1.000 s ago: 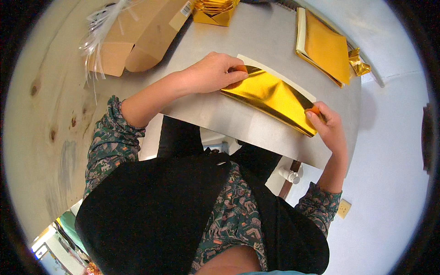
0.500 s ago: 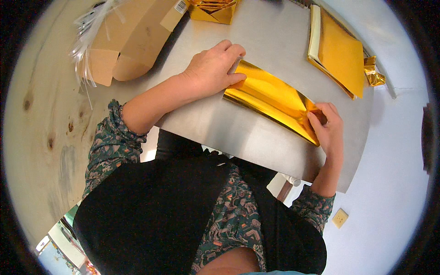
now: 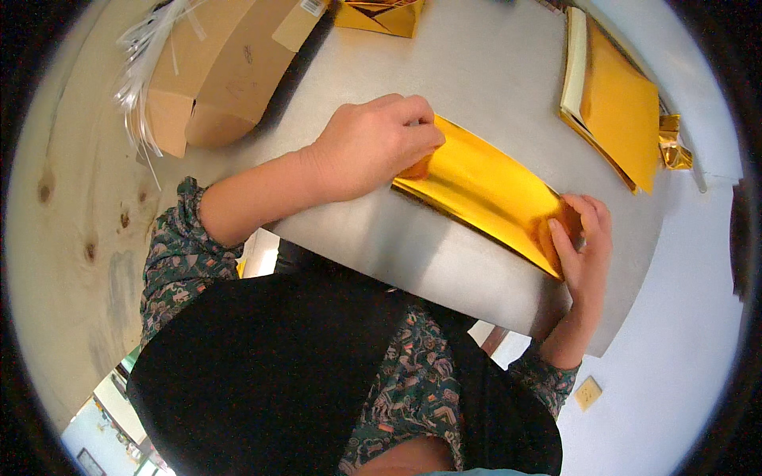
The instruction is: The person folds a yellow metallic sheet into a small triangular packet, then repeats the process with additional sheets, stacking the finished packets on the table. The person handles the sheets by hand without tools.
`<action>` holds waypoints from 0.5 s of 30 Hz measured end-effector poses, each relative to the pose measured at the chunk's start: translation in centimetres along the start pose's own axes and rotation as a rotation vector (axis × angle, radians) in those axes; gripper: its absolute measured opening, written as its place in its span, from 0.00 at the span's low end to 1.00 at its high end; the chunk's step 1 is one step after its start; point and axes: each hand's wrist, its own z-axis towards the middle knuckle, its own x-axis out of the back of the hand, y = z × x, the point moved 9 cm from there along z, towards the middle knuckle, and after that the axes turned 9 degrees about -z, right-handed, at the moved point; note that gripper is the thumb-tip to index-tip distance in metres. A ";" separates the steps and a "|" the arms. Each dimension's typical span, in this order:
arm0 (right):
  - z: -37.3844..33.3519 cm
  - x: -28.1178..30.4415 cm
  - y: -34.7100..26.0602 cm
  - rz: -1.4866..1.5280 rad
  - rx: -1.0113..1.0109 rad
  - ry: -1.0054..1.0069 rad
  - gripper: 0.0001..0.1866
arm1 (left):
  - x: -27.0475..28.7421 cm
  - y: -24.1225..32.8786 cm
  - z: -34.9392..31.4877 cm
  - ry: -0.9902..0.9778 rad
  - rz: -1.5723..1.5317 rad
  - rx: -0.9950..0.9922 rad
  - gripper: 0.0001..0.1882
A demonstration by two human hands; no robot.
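Note:
A shiny gold foil paper (image 3: pixel 492 194), folded into a long strip, lies slantwise on the grey metal tabletop (image 3: pixel 468 285). Its left end is under my left hand (image 3: pixel 377 147), whose curled fingers and thumb close on it. At the other end my right hand (image 3: pixel 583 238) grips the short edge, thumb toward me and bent fingers on the far side. Part of each end is hidden by the fingers. The middle of the strip bows slightly and catches the light.
A stack of gold paper (image 3: pixel 619 103) lies at the far right, beside a small folded gold piece (image 3: pixel 675 144). Another folded gold piece (image 3: pixel 381 17) sits at the far edge. On the left, a brown cardboard box (image 3: pixel 230 71) has white plastic strips (image 3: pixel 143 87) hanging off it.
My left hand has curled its fingers more tightly at the left end, its thumb no longer lying out over the foil. The whole scene has shifted slightly down and right in the view.

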 end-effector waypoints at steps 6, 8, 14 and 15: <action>-0.2 -0.3 0.6 0.013 -0.037 0.003 0.20 | -0.2 0.6 -1.1 0.034 0.035 -0.081 0.15; -0.1 -0.4 0.7 -0.006 -0.052 -0.006 0.20 | -0.3 0.3 -1.0 0.046 -0.007 -0.078 0.15; 0.2 -0.6 1.0 0.006 -0.080 -0.008 0.19 | -0.5 -0.5 -0.7 0.086 -0.087 -0.079 0.14; 0.3 -0.8 1.1 0.022 -0.092 -0.007 0.20 | -0.7 -0.6 -0.7 0.087 -0.091 -0.075 0.14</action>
